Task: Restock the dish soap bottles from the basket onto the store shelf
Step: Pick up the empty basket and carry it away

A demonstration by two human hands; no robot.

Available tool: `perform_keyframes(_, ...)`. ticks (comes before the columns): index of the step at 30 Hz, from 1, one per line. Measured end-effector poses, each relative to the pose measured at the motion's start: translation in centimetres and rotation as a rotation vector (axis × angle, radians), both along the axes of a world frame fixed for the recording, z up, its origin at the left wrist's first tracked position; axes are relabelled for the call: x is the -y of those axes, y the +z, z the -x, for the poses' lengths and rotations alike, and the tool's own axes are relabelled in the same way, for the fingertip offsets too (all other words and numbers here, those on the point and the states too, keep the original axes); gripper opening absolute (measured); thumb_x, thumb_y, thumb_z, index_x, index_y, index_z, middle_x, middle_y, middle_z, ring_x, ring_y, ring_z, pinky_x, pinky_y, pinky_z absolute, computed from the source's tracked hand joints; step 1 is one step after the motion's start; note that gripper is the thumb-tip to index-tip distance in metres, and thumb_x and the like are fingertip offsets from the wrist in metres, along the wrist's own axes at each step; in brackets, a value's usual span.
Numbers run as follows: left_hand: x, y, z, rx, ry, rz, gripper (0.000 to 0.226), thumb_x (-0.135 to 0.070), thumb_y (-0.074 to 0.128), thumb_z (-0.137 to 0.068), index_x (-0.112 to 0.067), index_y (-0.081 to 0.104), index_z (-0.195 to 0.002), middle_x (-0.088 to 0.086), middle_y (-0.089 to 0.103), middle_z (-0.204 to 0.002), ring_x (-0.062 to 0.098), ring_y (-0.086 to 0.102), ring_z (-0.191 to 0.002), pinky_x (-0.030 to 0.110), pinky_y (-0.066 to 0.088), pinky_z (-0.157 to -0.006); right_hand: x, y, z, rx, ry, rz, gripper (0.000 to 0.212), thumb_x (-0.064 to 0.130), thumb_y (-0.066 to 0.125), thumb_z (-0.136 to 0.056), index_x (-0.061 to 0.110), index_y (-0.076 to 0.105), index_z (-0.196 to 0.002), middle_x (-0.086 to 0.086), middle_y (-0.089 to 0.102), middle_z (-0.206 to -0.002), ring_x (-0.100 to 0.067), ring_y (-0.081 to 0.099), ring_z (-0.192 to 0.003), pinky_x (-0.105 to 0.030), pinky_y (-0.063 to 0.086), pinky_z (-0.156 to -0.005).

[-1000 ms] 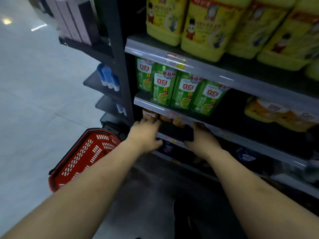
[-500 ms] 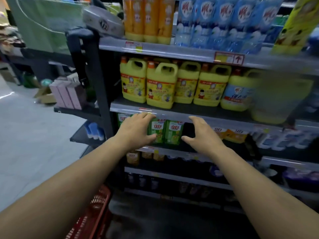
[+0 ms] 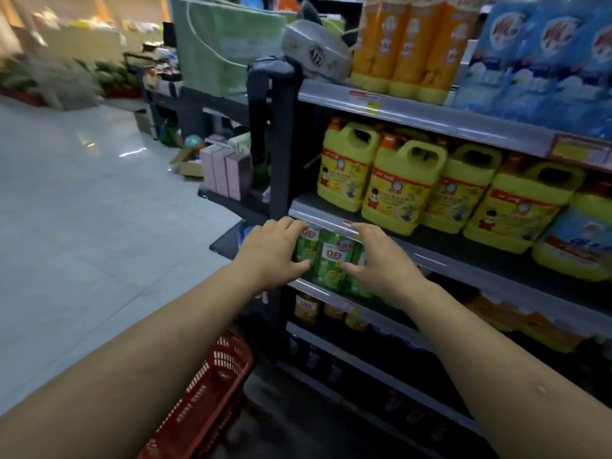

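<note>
Store shelf (image 3: 430,118) – dark multi-tier unit, fills the frame from 12 through 5 o'clock. Top tier at 1 o'clock: blue packs (image 3: 546,61), with orange bottles (image 3: 407,44) to their left. Tier below, at 3 o'clock: a row of yellow handled jugs (image 3: 402,190), upright, side by side. Red basket (image 3: 205,399) on the floor at 7 o'clock, just beside the shelf foot; its contents cannot be made out. Green dish soap bottles (image 3: 332,260) stand upright at frame centre, on the tier under the jugs. Left hand (image 3: 271,253) lies against the row at its 9 o'clock end, right hand (image 3: 377,260) at its 3 o'clock side – both with fingers spread and fairly straight, thumbs against the labels, gripping nothing.
</note>
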State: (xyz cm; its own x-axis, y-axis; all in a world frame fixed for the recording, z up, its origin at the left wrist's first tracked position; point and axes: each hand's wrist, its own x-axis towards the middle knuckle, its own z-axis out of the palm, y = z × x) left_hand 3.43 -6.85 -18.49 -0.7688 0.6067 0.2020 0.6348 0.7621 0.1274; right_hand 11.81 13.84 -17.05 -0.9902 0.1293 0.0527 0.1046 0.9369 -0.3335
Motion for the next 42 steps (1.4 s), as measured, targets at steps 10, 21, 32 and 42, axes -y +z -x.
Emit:
perform_keyframes(10,10.6,-3.6,5.3,0.147,0.521,-0.018,0.073,-0.055,0.063,-0.087,-0.026,0.042,-0.150,0.001,0.049,-0.150,0.030,0.050,-0.132,0.045,0.043,-0.105,8.2,-3.7,16.3,0.084,0.426,0.021,0.070,0.036,0.070,-0.091,0.017,0.036,-0.149,-0.004,0.040,-0.154,-0.025,0.046,-0.136,-0.039,0.043,-0.107)
perform_keyframes(21,24.0,-16.5,1.7,0.479,1.023,-0.094,0.077,-0.057,0.064,-0.086,-0.024,0.042,-0.151,0.001,0.048,-0.153,0.028,0.050,-0.135,0.044,0.042,-0.108,19.5,-17.2,24.5,0.410,0.600,0.049,0.072,0.035,0.075,-0.088,0.013,0.041,-0.148,-0.010,0.046,-0.150,-0.029,0.047,-0.135,-0.039,0.042,-0.106)
perform_keyframes(32,34.5,-38.9,3.3,0.963,1.347,-0.251,0.072,-0.059,0.068,-0.082,-0.022,0.053,-0.141,0.006,0.060,-0.141,0.029,0.059,-0.126,0.045,0.051,-0.102,25.3,-36.6,31.7,0.689,0.349,0.075,0.079,0.033,0.080,-0.084,0.012,0.040,-0.149,-0.011,0.051,-0.146,-0.029,0.052,-0.132,-0.035,0.044,-0.103)
perform_keyframes(42,36.5,-62.5,4.0,1.138,1.853,-0.714,0.065,-0.020,0.081,-0.086,0.005,0.052,-0.138,0.032,0.061,-0.134,0.045,0.062,-0.120,0.052,0.050,-0.103,26.1,-58.2,40.3,0.838,0.185,0.046,0.068,0.024,0.082,-0.084,0.006,0.048,-0.140,-0.013,0.060,-0.134,-0.030,0.060,-0.121,-0.028,0.044,-0.087)
